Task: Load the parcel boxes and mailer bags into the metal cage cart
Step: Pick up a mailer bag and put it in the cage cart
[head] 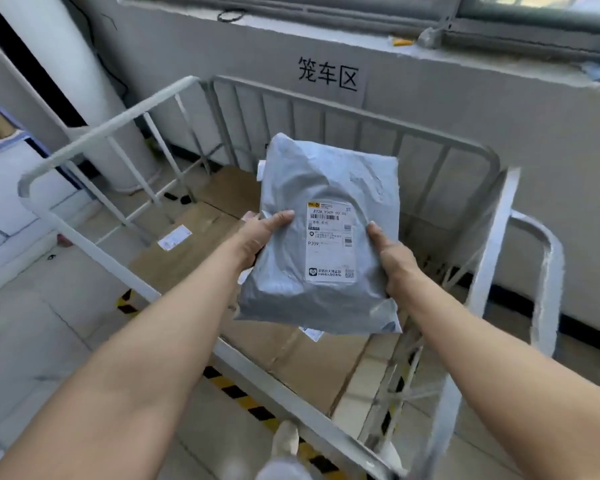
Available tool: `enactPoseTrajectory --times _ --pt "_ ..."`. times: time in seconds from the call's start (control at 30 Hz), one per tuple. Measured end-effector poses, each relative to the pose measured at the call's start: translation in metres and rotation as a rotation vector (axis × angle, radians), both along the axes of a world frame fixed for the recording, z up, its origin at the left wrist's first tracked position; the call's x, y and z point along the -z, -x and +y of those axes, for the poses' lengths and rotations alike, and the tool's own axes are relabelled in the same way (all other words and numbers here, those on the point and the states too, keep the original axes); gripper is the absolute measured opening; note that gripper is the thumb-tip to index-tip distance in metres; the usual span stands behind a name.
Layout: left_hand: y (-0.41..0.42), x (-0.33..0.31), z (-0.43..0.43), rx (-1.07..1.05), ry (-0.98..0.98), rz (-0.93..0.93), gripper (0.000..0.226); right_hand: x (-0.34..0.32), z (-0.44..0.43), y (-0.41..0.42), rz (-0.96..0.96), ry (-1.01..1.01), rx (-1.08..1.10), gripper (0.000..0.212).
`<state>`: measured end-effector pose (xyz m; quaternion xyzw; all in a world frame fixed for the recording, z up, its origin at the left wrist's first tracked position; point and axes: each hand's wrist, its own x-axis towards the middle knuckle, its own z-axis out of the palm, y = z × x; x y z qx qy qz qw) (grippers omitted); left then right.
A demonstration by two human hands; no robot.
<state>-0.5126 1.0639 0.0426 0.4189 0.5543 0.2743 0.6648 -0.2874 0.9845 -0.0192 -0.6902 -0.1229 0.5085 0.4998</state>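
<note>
I have the grey mailer bag [302,188] up in both hands, over the open top of the metal cage cart [111,128]. It is in the air and touches nothing in the cart. My left hand [257,233] pinches the bag's left edge, thumb on top. My right hand [394,261] pinches the right edge the same way. Each grip is closed on the plastic, though the fingers beneath are hidden. The shipping label [331,242] faces up at me.

Flattened-looking cardboard boxes [194,244] already cover much of the cart floor, one with its own label showing. So I judge the loading well begun, and this step is setting the bag down.

To do it well, I would:
- lower the bag rather than drop it, since soft plastic can slide off smooth cardboard
- keep it level and label-up, so it can be read afterwards
- aim for the middle of the cardboard, away from the barred sides, where a thin bag might slip into a gap
- keep my forearms clear of the near rail [174,311] on the way down
- let both grips go together once the bag rests flat, because if one side goes first the bag will swing and fold
</note>
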Motion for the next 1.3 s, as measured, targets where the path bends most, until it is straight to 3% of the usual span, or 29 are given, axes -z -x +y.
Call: enactPoseTrajectory --times 0.1,0.17,0.33,0.43,0.53,0.73,0.87,1.07,1.3 --pt "0.006 0.025 0.014 0.159 0.077 0.051 0.044 0.017 -0.018 0.025 0.054 0.082 0.07 0.094" --pt "0.013 0.042 0.018 0.234 0.12 0.107 0.033 0.03 -0.03 0.041 0.091 0.166 0.082 0.09" --pt "0.033 0.091 0.027 0.359 0.235 0.25 0.032 0.055 -0.056 0.074 0.239 0.337 0.036 0.047" --pt "0.038 0.111 0.029 0.461 0.134 0.482 0.029 0.059 -0.065 0.088 0.262 0.443 -0.078 0.054" --pt "0.038 0.118 0.032 0.536 0.025 0.677 0.039 0.053 -0.065 0.092 0.163 0.5 -0.188 0.061" --pt "0.01 0.088 0.038 0.612 -0.229 0.796 0.05 0.012 -0.059 0.07 -0.193 0.421 -0.102 0.04" --pt "-0.026 0.046 0.026 0.654 -0.405 0.738 0.058 -0.026 -0.061 0.052 -0.4 0.364 -0.155 0.058" --pt "-0.084 -0.016 -0.025 0.694 -0.589 0.568 0.053 -0.073 -0.1 0.021 -0.542 0.209 -0.083 0.061" --pt "-0.188 -0.07 -0.156 0.847 -0.741 0.383 0.054 -0.114 -0.231 -0.053 -0.664 0.141 0.137 0.06"
